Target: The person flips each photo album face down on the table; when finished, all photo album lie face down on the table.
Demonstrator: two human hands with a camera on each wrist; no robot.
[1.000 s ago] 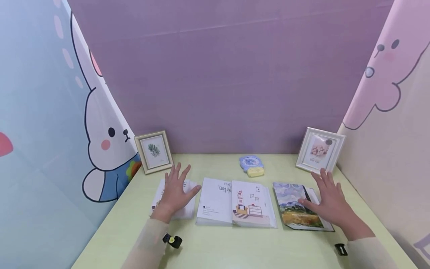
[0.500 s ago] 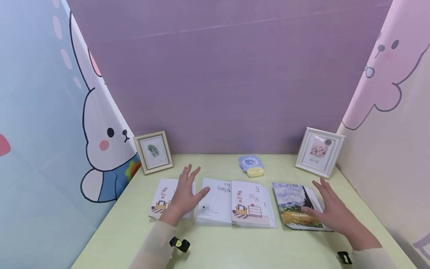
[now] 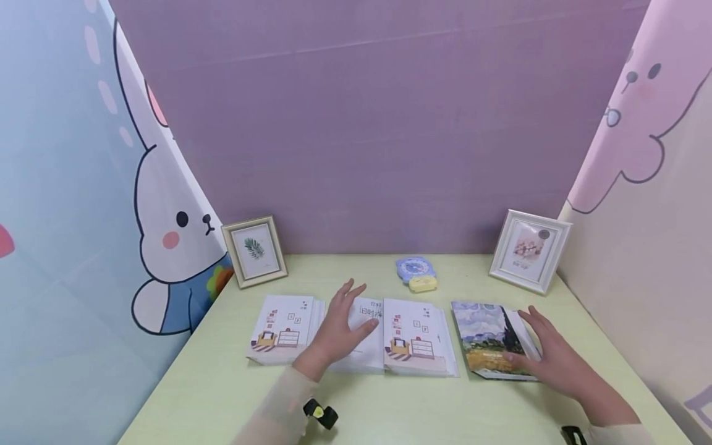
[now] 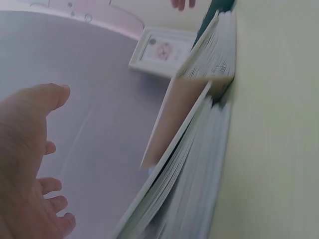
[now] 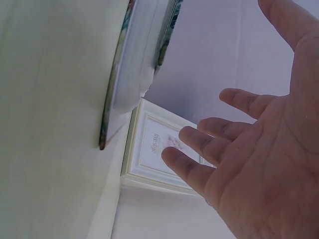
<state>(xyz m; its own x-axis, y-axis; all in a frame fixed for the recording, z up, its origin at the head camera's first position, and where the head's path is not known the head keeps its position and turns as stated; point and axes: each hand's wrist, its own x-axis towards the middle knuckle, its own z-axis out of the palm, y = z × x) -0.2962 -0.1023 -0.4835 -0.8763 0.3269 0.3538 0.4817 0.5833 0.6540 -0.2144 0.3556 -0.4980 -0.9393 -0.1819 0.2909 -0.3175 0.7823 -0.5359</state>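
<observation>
Over the second white book (image 3: 367,355), which lies with a text-printed cover up, my left hand (image 3: 338,334) hovers with its fingers spread and nothing in it. In the left wrist view that hand (image 4: 30,159) stands apart from the page edges of the books (image 4: 169,184). My right hand (image 3: 556,358) is at the right side of a landscape-painting book (image 3: 484,337), its thumb overlapping the cover. The right wrist view shows its fingers extended and apart from that book (image 5: 139,55). A white book with a room drawing (image 3: 417,334) lies between the hands; a similar book (image 3: 280,330) lies far left.
Behind the books, a blue and yellow clock-like item (image 3: 416,273) lies on the pale green table (image 3: 411,414). Photo frames lean at the back corners, one gold (image 3: 254,252) and one white (image 3: 530,250). A purple cloth wall (image 3: 356,136) closes off the back.
My left hand has moved right, from over the far left book to over the second one. My right hand has shifted slightly down and right beside the painting book. The books stay put.
</observation>
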